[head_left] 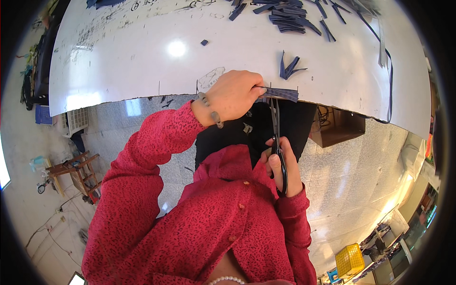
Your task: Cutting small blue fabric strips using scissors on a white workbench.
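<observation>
A: Left hand [232, 95]: finger state?

B: Pinched. Thumb and forefinger press together on the left end of a dark blue fabric piece [285, 94]. The fabric runs rightward from the fingertips, along the near edge of the white table [128, 61]; its right end extends clear of the fingers.

A: Right hand [290, 168]?

B: Fingers curled round the black handles of the scissors [276, 121], nearer the body than the fabric. Blades point away from the body, narrowly apart, tips at the fabric's near edge. Contact there: cannot tell.

A: Farther out?

B: Just beyond the fabric, a splayed bundle of blue strips [289, 69]. Left of that, well apart, a small dark square scrap [204, 42]. Near the far side, a strip pile [287, 19].

A: Off the tabletop?

B: An open brown box [344, 133] to the right, below table level; a yellow basket [349, 260] at lower right.
</observation>
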The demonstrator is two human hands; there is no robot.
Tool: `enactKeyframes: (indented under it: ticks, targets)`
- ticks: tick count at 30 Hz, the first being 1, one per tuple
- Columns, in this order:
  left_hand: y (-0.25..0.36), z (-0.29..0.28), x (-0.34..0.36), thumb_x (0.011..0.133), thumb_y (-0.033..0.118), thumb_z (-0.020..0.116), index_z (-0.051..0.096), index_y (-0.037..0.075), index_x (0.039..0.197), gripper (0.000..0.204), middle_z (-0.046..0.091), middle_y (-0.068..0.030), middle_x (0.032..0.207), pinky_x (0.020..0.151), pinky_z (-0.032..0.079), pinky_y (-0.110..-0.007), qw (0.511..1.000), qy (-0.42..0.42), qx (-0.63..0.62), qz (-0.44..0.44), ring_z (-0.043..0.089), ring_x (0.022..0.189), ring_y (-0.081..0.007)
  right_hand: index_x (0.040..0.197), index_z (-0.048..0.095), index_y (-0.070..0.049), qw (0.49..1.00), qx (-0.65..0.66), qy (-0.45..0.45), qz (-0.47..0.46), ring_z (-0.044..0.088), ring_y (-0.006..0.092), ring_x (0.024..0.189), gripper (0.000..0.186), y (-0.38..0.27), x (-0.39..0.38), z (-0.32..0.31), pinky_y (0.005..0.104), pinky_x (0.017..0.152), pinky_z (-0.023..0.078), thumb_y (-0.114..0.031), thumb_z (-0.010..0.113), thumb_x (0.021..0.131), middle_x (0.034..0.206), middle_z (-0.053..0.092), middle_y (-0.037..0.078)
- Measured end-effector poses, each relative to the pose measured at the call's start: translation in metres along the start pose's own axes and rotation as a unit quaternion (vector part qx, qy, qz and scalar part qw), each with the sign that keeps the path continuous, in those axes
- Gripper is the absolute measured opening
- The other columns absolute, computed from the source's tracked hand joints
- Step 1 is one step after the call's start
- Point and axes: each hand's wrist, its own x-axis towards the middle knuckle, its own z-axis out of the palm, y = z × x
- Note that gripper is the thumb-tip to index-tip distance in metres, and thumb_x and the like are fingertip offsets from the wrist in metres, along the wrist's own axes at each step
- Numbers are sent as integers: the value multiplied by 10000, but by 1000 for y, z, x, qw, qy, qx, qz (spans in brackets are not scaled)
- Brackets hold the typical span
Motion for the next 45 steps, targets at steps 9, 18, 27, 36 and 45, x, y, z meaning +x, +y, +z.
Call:
enactKeyframes:
  ticks: [9,18,27,36,45]
  targets:
    - [0,0,1,871,197,549,648,17,849,207,640,-185,794,700,463,-478,1000,1,-5,-1,598,789,-396,1129,434,1,1000,-18,15,0,426,61,540,542,3,10,2,196,477,348,-495,529,932,722,538,43]
    - [-10,5,0,890,227,543,644,42,870,211,622,-120,669,610,464,-388,999,13,-2,34,611,644,-309,1099,458,-17,998,-22,51,28,434,62,506,500,-9,32,14,208,459,357,-486,524,939,694,538,47]
    - [-3,1,3,863,171,547,649,15,770,208,629,-177,708,661,471,-464,1000,20,-9,21,598,708,-396,971,530,-26,990,-74,97,69,421,63,439,340,-27,39,14,209,419,327,-360,588,937,580,504,12]
    - [-6,2,-9,884,179,559,649,5,876,196,623,-123,667,612,466,-385,995,28,-91,6,608,633,-284,1044,505,-14,993,-98,28,58,432,54,467,388,-35,36,-7,190,451,340,-342,648,894,681,587,61]
    - [6,28,-55,941,107,551,616,-1,970,130,544,10,690,574,405,-222,954,10,-298,-5,480,639,-53,1110,447,-47,980,85,163,-79,561,89,743,428,-46,45,14,207,687,453,43,703,779,866,607,48]
